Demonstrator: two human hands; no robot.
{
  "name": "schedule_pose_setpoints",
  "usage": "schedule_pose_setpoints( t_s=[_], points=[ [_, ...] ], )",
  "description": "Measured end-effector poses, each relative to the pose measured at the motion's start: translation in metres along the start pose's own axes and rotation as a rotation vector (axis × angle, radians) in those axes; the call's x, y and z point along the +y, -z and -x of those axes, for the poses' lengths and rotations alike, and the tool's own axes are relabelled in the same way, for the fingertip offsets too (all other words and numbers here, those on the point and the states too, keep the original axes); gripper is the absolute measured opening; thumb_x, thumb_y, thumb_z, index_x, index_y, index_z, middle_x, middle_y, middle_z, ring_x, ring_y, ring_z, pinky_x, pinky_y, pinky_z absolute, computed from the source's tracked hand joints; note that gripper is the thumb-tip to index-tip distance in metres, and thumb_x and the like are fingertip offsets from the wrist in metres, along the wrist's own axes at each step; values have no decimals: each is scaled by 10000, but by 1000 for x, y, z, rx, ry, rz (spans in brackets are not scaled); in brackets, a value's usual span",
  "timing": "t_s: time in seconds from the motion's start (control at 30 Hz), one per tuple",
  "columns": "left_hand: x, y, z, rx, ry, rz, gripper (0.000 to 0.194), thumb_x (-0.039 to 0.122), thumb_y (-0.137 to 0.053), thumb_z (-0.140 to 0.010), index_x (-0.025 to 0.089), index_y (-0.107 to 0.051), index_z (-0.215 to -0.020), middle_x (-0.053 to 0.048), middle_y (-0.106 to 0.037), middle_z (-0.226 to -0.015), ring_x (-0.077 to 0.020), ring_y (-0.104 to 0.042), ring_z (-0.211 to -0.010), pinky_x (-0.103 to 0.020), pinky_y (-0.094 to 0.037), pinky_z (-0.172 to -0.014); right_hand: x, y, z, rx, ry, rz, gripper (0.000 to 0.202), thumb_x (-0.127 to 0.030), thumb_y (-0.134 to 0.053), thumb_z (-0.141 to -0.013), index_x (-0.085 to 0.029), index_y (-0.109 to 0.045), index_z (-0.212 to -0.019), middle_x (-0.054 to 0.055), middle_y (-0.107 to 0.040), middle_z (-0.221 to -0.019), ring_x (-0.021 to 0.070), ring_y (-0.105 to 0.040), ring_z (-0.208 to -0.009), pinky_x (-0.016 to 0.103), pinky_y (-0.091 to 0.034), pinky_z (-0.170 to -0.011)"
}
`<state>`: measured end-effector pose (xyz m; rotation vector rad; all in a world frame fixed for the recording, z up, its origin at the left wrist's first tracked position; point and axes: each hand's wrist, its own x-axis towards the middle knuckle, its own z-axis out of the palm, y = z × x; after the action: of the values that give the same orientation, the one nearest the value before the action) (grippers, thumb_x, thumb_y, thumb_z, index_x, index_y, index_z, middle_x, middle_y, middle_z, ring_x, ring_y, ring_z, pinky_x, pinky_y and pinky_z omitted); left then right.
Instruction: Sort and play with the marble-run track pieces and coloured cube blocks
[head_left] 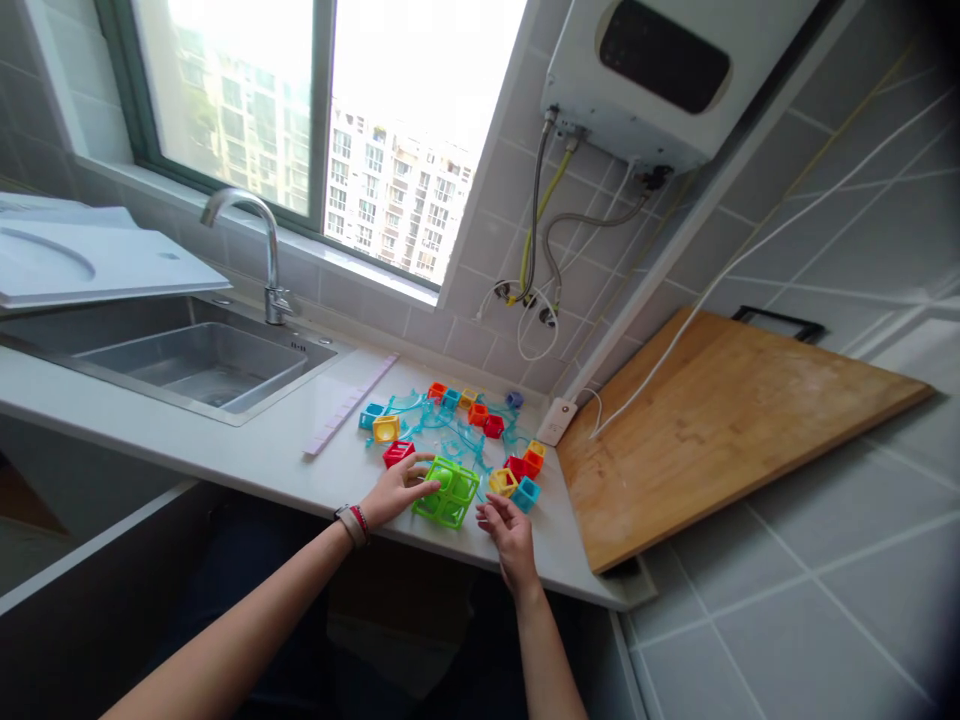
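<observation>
A bright green open-frame toy cube (454,507), with a round green shape inside, sits near the counter's front edge. My left hand (394,493) grips its left side, thumb on the front and fingers over the top. Just right of the cube is my right hand (511,540), its fingers curled together towards the thumb. Whether a small piece lies between those fingertips I cannot make out. Behind my left hand rests a red cube frame (398,453). Beyond my right hand are a yellow cube frame (502,483) and a blue one (526,494).
Translucent blue curved pieces (457,440) and several coloured cubes spread over the white counter (285,440). Left of them lies a pale purple strip (351,405). A steel sink (202,365) with a faucet (271,250) is farther left; a wooden board (735,420) leans at right.
</observation>
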<state>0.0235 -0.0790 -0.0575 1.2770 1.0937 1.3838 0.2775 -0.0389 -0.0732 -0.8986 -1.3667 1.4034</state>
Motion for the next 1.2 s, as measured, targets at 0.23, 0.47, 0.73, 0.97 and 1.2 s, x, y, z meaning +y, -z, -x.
schedule_pose_setpoints(
  t_s=[0.23, 0.47, 0.73, 0.97, 1.2],
  points=[
    [-1, -10, 6, -107, -78, -42, 586, 402, -795, -805, 191, -543, -1291, -119, -732, -1127, -266, -744, -977, -400, -600, -838, 0, -2, 0, -22, 29, 58, 470, -530, -785, -806, -173, -728, -1107, 73, -757, -963, 227, -720, -869, 364, -597, -816],
    [2, -11, 11, -123, -146, -123, 525, 340, -843, -749, 210, -632, -1212, -91, -735, -1153, -271, -719, -1061, -397, -568, -947, -6, -5, 2, -57, 39, 147, 459, -553, -750, -820, -177, -723, -1082, 99, -761, -1023, 262, -717, -939, 366, -583, -830],
    [20, -15, 23, -60, -152, -187, 406, 329, -817, -777, 215, -651, -1129, -63, -735, -1063, -257, -739, -964, -374, -621, -857, -8, -6, 4, -55, 31, 196, 398, -525, -699, -875, -195, -723, -1097, 84, -755, -1012, 249, -708, -889, 361, -574, -807],
    [110, 25, -28, -66, -161, -232, 518, 304, -889, -699, 211, -663, -1155, -85, -731, -1131, -296, -710, -1089, -448, -608, -955, -9, -13, 11, -98, 2, 325, 355, -515, -637, -915, -182, -713, -821, 50, -697, -749, 202, -635, -705, 311, -507, -685],
    [130, 55, -176, 97, 162, -99, 597, 325, -958, -628, 137, -671, -1117, -106, -746, -1057, -242, -733, -962, -369, -612, -857, -24, -54, -1, -365, 21, 393, 302, -408, -607, -936, -189, -714, -758, -17, -633, -578, 133, -531, -542, 245, -359, -541]
  ],
)
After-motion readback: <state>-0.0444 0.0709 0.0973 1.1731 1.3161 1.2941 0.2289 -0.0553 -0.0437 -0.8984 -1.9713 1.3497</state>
